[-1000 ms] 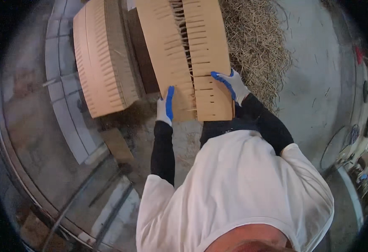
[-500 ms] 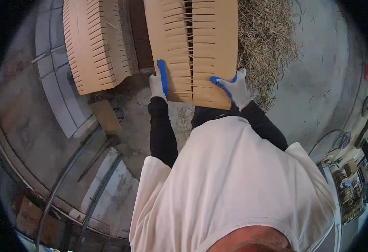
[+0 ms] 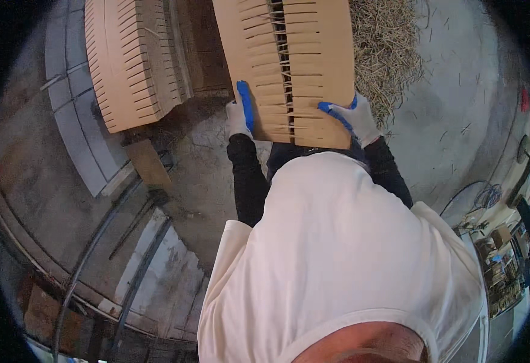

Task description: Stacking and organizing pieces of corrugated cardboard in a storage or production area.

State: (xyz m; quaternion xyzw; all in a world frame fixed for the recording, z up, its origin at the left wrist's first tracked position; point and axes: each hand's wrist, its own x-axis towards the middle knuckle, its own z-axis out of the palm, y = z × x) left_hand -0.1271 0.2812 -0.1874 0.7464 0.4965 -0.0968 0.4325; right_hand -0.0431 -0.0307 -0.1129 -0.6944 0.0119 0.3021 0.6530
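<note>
A long tan cardboard panel (image 3: 331, 60) with rows of slits runs away from my body. Down its middle is a dark gap, crossed by thin pale strips or sticks. My left hand (image 3: 240, 112), in a white glove with blue palm, grips its left edge near the close end. On the opposite edge my right hand (image 3: 355, 118), gloved alike, has its thumb on the upper face and its fingers around the side. The panel's far end runs out of view.
Another pile of slit cardboard pieces (image 3: 119, 72) stands at the far left. Beyond my right hand a heap of thin straw-like sticks (image 3: 386, 54) covers the floor. Metal bars (image 3: 138, 272) lie at the lower left; coiled cable (image 3: 487, 196) and a cluttered shelf (image 3: 504, 272) are at the right.
Both hands and the cardboard panel have shifted slightly right in the view, the panel tilting a little. My grip stays the same on both edges.
</note>
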